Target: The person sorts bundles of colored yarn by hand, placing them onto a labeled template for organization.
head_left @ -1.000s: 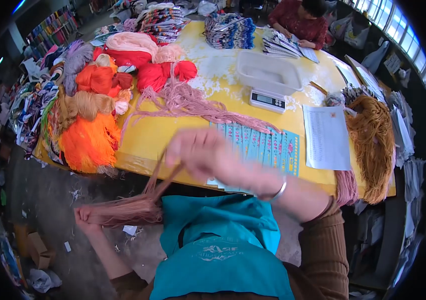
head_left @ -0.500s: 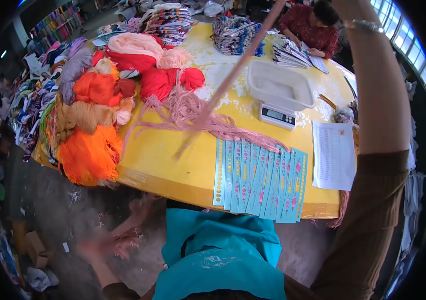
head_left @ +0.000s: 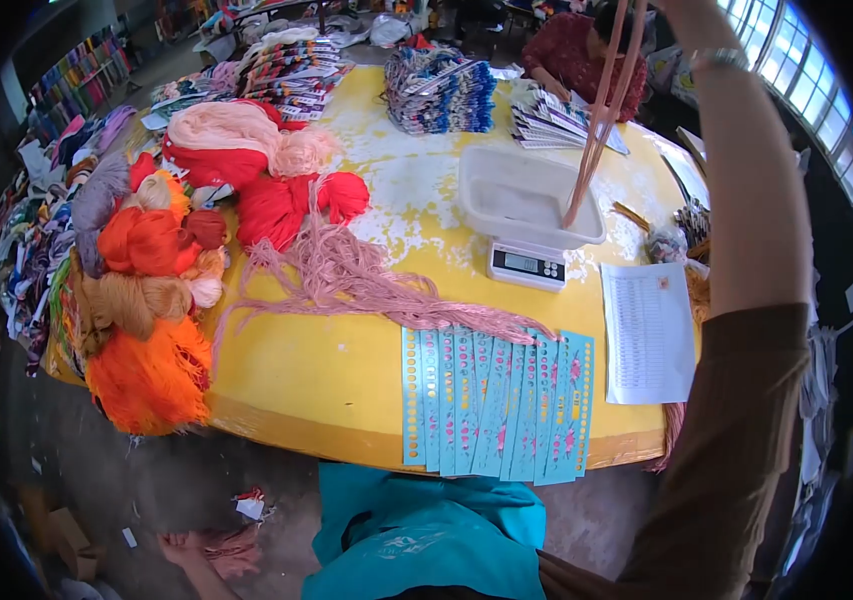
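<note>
My right hand (head_left: 684,12) is raised at the top edge, partly cut off, with long dusty-pink strands (head_left: 601,120) hanging from it over a translucent white tub (head_left: 481,190). Low on the left, my left hand (head_left: 182,548) is closed at one end of a short pink thread bundle (head_left: 232,552), beside my lap. Across the table lies a tangled pink thread pile (head_left: 346,270), its right end resting on a fanned row of turquoise printed cards (head_left: 491,420).
The tub sits on a digital scale (head_left: 526,265). A printed sheet (head_left: 648,335) lies at the right of the yellow table (head_left: 286,385). Red, orange and tan skeins (head_left: 146,240) crowd the left. Across the table, a person in dark red (head_left: 561,50) is beside stacked cards.
The strands from my right hand have swung right and now hang steeply over the tub. My left hand has dropped lower with its bundle. The table appears shifted left and down in view.
</note>
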Demonstrator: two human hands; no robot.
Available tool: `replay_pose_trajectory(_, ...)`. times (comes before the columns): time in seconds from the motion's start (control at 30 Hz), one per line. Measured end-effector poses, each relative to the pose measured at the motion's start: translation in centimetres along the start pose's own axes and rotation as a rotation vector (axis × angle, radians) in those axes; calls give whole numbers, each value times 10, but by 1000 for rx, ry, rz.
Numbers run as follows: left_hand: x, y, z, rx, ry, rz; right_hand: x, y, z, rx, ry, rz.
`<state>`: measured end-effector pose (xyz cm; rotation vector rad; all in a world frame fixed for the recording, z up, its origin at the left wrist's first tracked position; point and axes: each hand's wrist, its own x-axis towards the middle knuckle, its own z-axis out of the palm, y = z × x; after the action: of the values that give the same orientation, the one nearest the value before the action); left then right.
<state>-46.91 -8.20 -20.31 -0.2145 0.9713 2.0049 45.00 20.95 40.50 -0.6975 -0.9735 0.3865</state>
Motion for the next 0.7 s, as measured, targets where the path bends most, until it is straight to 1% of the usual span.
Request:
replay_pose_trajectory(0.03, -1, -3, 3, 8, 0, -3, -21, 18, -10, -38, 41, 139)
replay_pose_trajectory(0.07, -3, -8, 3, 114, 44, 21, -44, 40, -19, -74, 80, 278)
replay_pose_trajectory(0.1, -7, -12, 6, 220, 87, 46, -51, 79, -65, -459, -235, 203)
replay_pose_trajectory(0.13, -3, -15, 2, 222, 89, 45, -90, 85, -71, -584, -335, 361)
replay_pose_trajectory(0.17, 2, -22, -1, 237, 31, -2, -99, 110, -102, -983, -630, 262)
replay_pose_trajectory(0.2, 5, -25, -4, 253, -28, -48, -125, 127, -106, -1354, -477, 532)
replay_pose_trajectory(0.23, -6, -34, 7, 254, -29, -49, -143, 144, -128, -1469, -669, 616)
replay_pose_trajectory(0.27, -38, -54, 41, 209, -27, -34, -171, 153, -140, -1716, -757, 410)
replay_pose_trajectory(0.3, -63, -71, 68, 163, -25, -19, -199, 163, -158, -1867, -749, 72)
replay_pose_trajectory(0.33, -75, -82, 82, 165, -27, -21, -218, 168, -164, -1904, -682, 66)
replay_pose_trajectory(0.4, -92, -98, 104, 112, -97, -51, -253, 161, -166, -1742, -520, -31)
replay_pose_trajectory(0.43, -99, -105, 112, 112, -99, -53, -267, 156, -169, -1685, -516, -41)
replay_pose_trajectory(0.5, -112, -114, 127, 85, -469, -198, -293, 148, -174, -1613, -508, -27)
replay_pose_trajectory(0.53, -117, -119, 135, 86, -472, -200, -305, 143, -175, -1620, -509, -40)
replay_pose_trajectory(0.6, -129, -127, 152, 77, -681, -272, -323, 128, -177, -1593, -487, -60)
replay_pose_trajectory(0.63, -139, -131, 164, 78, -686, -275, -328, 119, -175, -1604, -470, 18)
replay_pose_trajectory(0.67, -152, -134, 177, 80, -798, -296, -334, 116, -180, -1607, -463, 19)
replay_pose_trajectory(0.7, -165, -137, 191, 83, -910, -318, -340, 114, -187, -1571, -399, 1)
